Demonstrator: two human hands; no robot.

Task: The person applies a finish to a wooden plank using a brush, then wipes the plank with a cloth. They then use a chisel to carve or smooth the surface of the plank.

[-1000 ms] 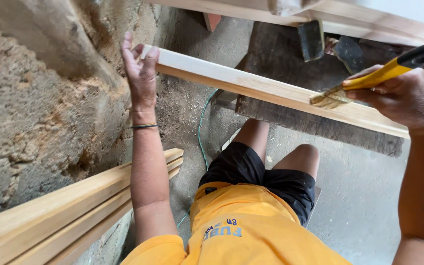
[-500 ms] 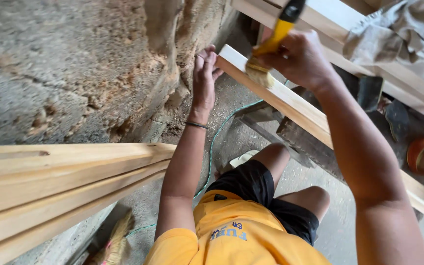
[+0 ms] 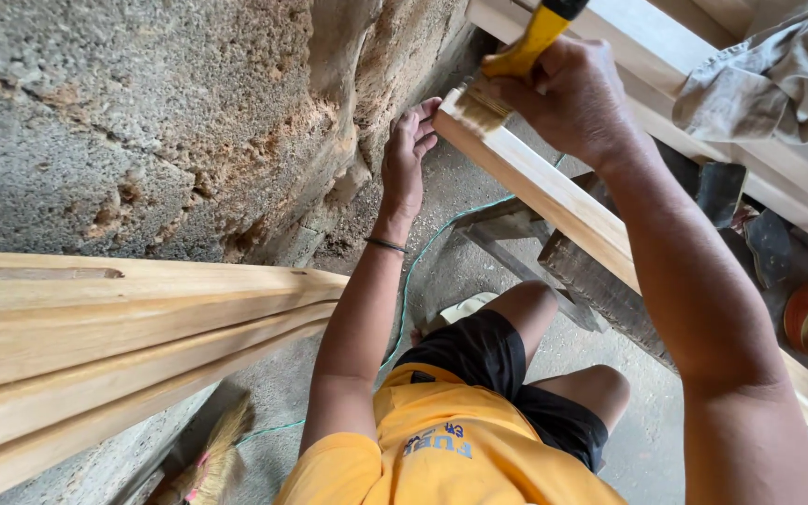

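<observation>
Rough stone wall point(image 3: 142, 122), pale wood plank point(image 3: 563, 201), yellow-handled brush point(image 3: 507, 75), right hand point(image 3: 568, 98); left hand point(image 3: 407, 154)

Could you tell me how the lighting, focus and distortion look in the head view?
Head view: soft, even daylight, no glare; the wall is sharp, its grain clear; the right hand and brush are crisp; wide-angle stretch enlarges the near planks and right forearm; shade darkens the floor under the board.

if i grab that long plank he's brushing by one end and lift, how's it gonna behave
The plank looks like stiff solid wood, so probably no flopping, maybe slight sag. Being long, it would likely feel end-heavy and swing. The paintbrush in the right hand is on it, so its surface may be wet or slick.
</observation>
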